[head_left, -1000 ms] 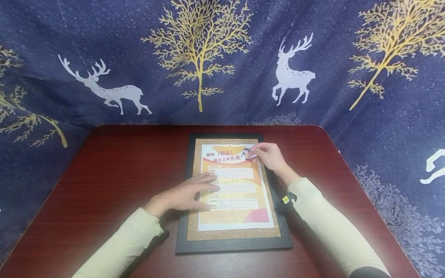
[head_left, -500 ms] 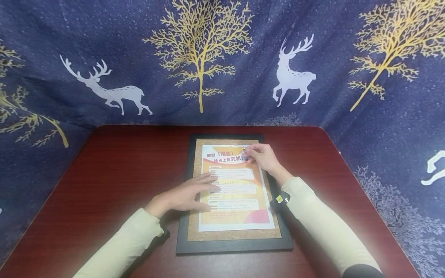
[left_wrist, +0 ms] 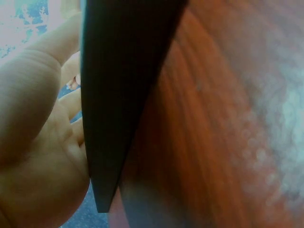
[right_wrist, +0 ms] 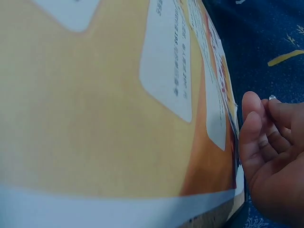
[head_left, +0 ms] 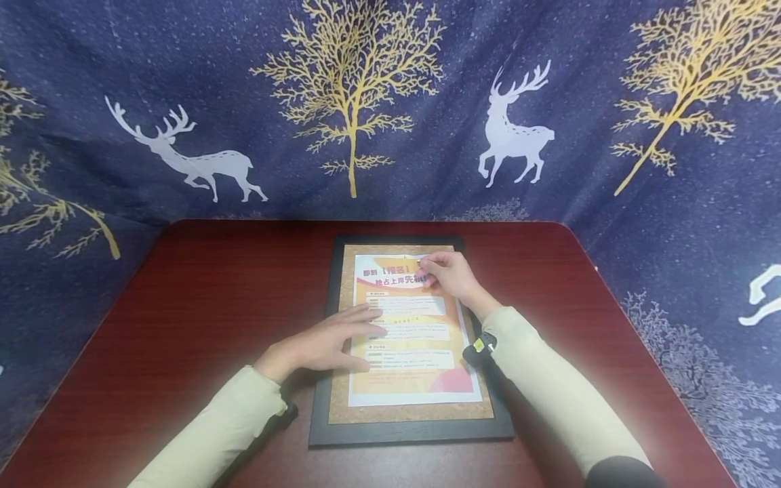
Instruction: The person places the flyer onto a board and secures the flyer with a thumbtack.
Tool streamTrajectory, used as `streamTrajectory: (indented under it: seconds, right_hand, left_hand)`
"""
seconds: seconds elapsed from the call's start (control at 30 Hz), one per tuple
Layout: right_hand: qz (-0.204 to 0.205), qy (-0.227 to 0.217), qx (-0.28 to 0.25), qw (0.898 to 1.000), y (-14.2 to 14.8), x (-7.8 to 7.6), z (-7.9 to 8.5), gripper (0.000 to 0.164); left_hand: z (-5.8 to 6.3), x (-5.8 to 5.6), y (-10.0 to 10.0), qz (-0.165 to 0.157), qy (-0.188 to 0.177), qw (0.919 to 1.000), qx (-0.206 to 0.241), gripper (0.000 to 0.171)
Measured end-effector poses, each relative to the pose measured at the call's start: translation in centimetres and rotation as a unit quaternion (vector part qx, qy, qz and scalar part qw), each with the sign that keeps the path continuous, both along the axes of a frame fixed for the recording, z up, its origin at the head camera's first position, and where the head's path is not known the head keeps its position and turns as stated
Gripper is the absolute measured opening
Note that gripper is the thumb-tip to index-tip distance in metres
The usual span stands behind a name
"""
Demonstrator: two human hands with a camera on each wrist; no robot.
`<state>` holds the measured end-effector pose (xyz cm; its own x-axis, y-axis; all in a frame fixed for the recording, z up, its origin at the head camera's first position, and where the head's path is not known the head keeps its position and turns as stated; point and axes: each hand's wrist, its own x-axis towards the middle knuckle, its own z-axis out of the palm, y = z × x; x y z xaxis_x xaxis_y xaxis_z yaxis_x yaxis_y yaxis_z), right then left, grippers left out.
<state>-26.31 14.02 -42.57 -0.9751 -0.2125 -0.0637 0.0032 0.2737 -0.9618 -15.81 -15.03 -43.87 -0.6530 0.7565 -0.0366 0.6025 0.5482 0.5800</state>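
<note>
A cork board (head_left: 415, 411) in a dark frame lies on the table with a printed poster (head_left: 415, 383) on it. My left hand (head_left: 323, 342) rests over the poster's left side, fingers spread and fairly straight. In the left wrist view, the hand (left_wrist: 38, 118) is beside the dark frame edge (left_wrist: 118, 85). My right hand (head_left: 448, 272) is over the poster's upper right part. Its thumb and index finger pinch a small shiny clear pin (right_wrist: 272, 97), mostly hidden by the fingertips. A tiny dark mark (head_left: 405, 256) shows at the poster's top edge.
The board lies on a reddish-brown table (head_left: 232, 285). Behind and beside the table hangs a dark blue cloth (head_left: 427, 176) with white deer and yellow trees. Each wrist wears a small camera (head_left: 478, 347).
My right hand has moved left across the upper part of the poster, away from its right edge, with fingers still pinched. The left hand and the board have stayed in place.
</note>
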Motion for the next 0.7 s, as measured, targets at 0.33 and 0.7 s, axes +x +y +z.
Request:
streamTrajectory:
  seconds: [0.33, 0.7]
  right_hand:
    - [-0.002, -0.005, 0.012, 1.000, -1.2, -0.7, -0.3, 0.023]
    - [-0.005, -0.009, 0.037, 0.999, -1.8, -1.7, -1.1, 0.020]
  left_hand:
    - [0.1, 0.0, -0.1, -0.002, -0.001, 1.0000, 0.002, 0.064]
    - [0.0, 0.1, -0.1, 0.002, 0.000, 1.0000, 0.002, 0.063]
